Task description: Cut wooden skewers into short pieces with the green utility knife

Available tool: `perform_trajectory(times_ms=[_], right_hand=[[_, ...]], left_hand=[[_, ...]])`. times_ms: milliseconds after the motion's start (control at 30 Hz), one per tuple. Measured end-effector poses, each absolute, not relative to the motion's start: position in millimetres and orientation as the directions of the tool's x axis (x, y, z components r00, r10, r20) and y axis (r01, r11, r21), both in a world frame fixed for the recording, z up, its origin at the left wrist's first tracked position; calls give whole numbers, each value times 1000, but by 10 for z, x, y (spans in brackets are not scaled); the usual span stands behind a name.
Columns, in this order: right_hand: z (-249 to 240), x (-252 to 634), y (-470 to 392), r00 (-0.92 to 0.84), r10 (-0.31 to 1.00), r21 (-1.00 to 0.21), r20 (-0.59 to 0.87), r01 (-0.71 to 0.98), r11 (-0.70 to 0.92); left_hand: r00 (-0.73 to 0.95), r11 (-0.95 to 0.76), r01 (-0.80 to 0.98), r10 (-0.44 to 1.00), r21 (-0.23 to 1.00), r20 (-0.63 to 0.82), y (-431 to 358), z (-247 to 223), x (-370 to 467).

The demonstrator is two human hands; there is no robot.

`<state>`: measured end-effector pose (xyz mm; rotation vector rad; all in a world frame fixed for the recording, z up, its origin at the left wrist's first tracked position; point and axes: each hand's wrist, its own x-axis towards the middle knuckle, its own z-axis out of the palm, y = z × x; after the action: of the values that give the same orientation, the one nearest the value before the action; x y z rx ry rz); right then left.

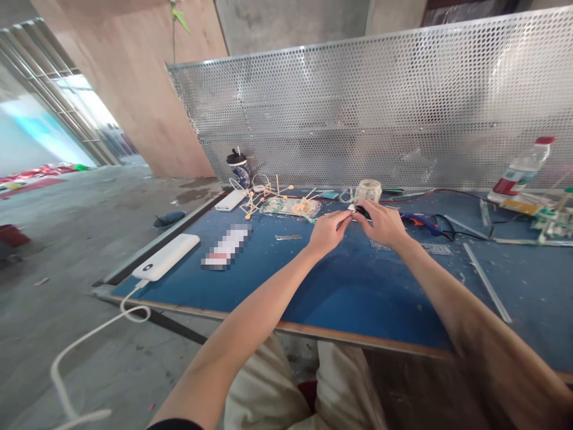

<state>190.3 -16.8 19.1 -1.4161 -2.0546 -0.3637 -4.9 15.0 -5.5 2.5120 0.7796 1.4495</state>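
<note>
Over the far middle of the blue table, my left hand and my right hand meet at the fingertips. The fingers of my left hand are pinched beside a small white piece. Those of my right hand close around a small dark object, mostly hidden by the fingers. Just behind them stands a clear jar. A blue glue gun lies right of my right hand, its black cable trailing away. Left of my left hand are a small metal strip and a clear plastic package.
A thin stick model with orange joints, a white box, a cup and a white power bank are at left. A clear strip and a bottle are at right. A perforated metal panel borders the back.
</note>
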Motion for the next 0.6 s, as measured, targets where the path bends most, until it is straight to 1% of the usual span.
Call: perform_trajectory(times_ms=[600], right_hand=[[210, 1920, -197, -242, 743, -84, 624, 924, 372]], left_hand=[[456, -864, 361, 491, 351, 742, 135, -51, -54]])
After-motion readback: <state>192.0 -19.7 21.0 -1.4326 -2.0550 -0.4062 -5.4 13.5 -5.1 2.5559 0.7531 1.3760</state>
